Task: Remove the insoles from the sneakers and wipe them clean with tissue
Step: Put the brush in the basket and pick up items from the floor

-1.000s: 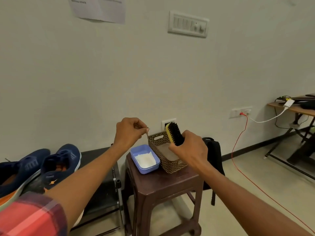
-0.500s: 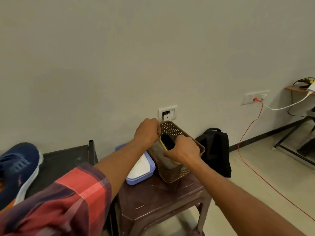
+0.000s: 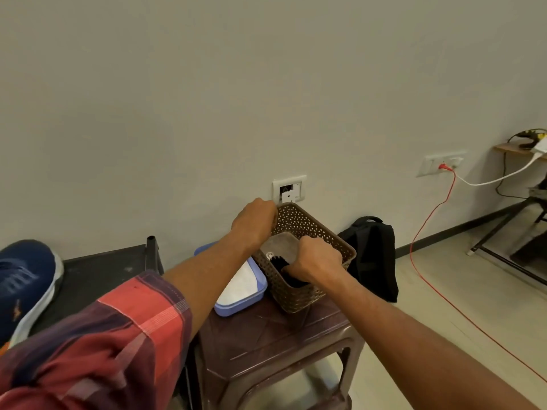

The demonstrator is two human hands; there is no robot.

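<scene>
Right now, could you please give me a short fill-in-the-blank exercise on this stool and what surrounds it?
The right hand holds a black-bristled ____ inside the brown basket.
The blue tub stands on the maroon stool, on the basket's ____ side.
The cable trailing over the floor is ____.
The backpack against the wall is ____.
Missing words: brush; left; red; black.

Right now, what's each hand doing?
Left hand: curled at the basket rim, grip cannot be told.
Right hand: holds the brush in the basket.
</scene>
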